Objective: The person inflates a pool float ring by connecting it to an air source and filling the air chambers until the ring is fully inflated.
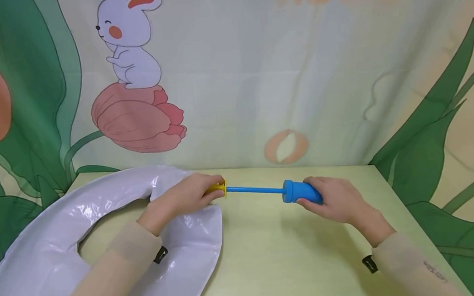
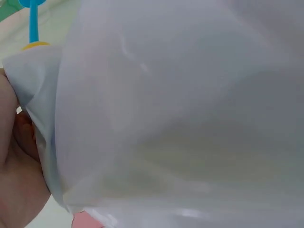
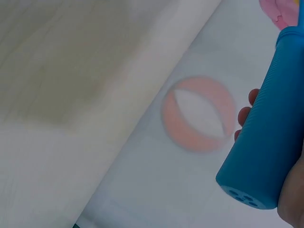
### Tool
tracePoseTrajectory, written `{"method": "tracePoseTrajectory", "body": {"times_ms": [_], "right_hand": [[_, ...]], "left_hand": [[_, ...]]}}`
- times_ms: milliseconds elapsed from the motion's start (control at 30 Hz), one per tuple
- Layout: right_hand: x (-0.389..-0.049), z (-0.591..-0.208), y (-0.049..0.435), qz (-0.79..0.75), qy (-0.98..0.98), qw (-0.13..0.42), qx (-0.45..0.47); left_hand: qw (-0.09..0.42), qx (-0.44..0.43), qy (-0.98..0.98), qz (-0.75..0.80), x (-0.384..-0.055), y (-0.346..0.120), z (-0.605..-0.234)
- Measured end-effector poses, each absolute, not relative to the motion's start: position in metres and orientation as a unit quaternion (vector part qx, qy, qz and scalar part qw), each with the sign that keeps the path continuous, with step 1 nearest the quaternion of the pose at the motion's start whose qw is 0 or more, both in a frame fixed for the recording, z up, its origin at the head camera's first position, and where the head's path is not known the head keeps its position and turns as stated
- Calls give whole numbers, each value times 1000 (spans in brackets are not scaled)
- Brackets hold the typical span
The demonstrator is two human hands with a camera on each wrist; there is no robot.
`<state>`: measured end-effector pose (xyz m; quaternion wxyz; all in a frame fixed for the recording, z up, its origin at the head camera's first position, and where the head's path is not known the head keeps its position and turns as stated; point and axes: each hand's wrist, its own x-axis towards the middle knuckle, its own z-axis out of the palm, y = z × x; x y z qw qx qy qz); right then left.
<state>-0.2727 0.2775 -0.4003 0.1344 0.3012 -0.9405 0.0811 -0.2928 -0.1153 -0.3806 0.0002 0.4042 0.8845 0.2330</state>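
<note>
A blue hand pump (image 1: pixel 293 191) is held level between the two hands, its thin blue rod (image 1: pixel 254 190) drawn out. My right hand (image 1: pixel 336 198) grips the ribbed barrel (image 3: pixel 266 123), its fingers wrapped round it; small holes show at the barrel's end in the right wrist view. At the other end, my left hand (image 1: pixel 190 192) grips the yellow end piece (image 1: pixel 219 188). Beneath my left forearm spreads a soft, creased white vinyl ring (image 1: pixel 35 272). Its vinyl (image 2: pixel 166 104) fills most of the left wrist view and covers part of that hand.
Both hands are above a pale yellow-green table (image 1: pixel 253 261). A printed cloth (image 1: pixel 223 75) with a rabbit, tulips and leaves hangs behind the table and at its sides. The vinyl ring takes up the table's left part.
</note>
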Motion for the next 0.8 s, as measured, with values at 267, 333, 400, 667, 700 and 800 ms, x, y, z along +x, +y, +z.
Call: {"method": "tracePoseTrajectory", "body": {"times_ms": [267, 333, 400, 667, 700, 800], "right_hand": [[-271, -394, 244, 50, -939, 137, 313], [-271, -390, 232, 45, -937, 142, 316], [-271, -387, 219, 43, -933, 149, 324], [-265, -399, 199, 51, -930, 141, 336], [-265, -400, 202, 55, -931, 133, 335], [-268, -402, 217, 67, -934, 118, 331]], "left_hand": [[-10, 414, 880, 230, -286, -90, -378], [-14, 411, 883, 227, -284, -82, -376], [-13, 412, 883, 225, -283, -75, -376], [34, 422, 875, 235, -284, -69, -384], [40, 422, 874, 237, -285, -70, -385], [49, 419, 873, 245, -289, -80, -389]]}}
